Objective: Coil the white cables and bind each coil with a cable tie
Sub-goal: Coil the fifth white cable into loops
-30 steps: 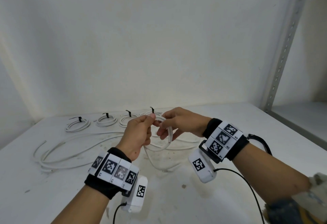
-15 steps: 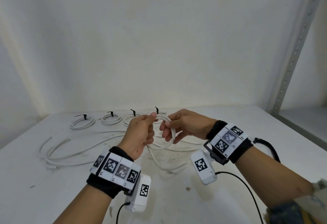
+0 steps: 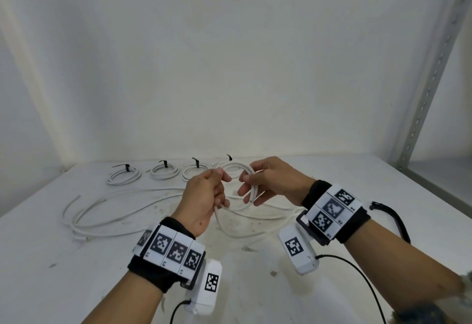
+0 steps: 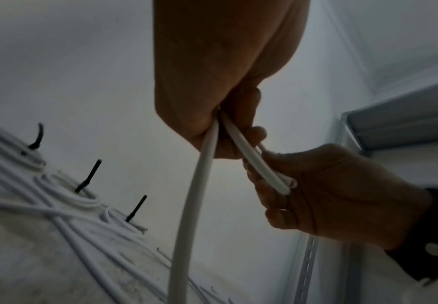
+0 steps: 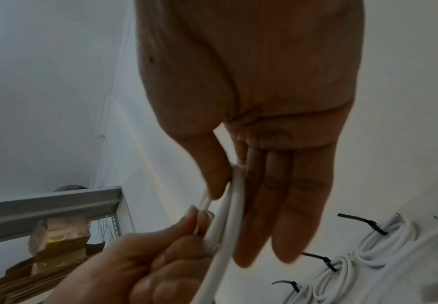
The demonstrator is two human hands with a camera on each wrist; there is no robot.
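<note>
Above the table's middle, both hands hold one white cable (image 3: 236, 166) that arcs in a small loop between them. My left hand (image 3: 221, 176) grips two strands in its curled fingers (image 4: 238, 131). My right hand (image 3: 245, 183) pinches the loop between thumb (image 5: 212, 176) and fingers, and the cable's cut end (image 4: 289, 186) lies across its fingers. The rest of this cable (image 3: 229, 226) trails down onto the table. Several finished coils (image 3: 124, 175) (image 3: 163, 171) bound with black cable ties (image 3: 163, 163) stand in a row along the back wall.
More loose white cable (image 3: 107, 211) sprawls over the white table (image 3: 63, 272) to the left. A metal shelf upright (image 3: 429, 80) rises at the right. In the right wrist view a cardboard box (image 5: 43, 259) sits below a shelf rail (image 5: 49, 203).
My hands have drawn slightly apart and the loop between them has opened wider. The right hand has shifted along the cable to the right.
</note>
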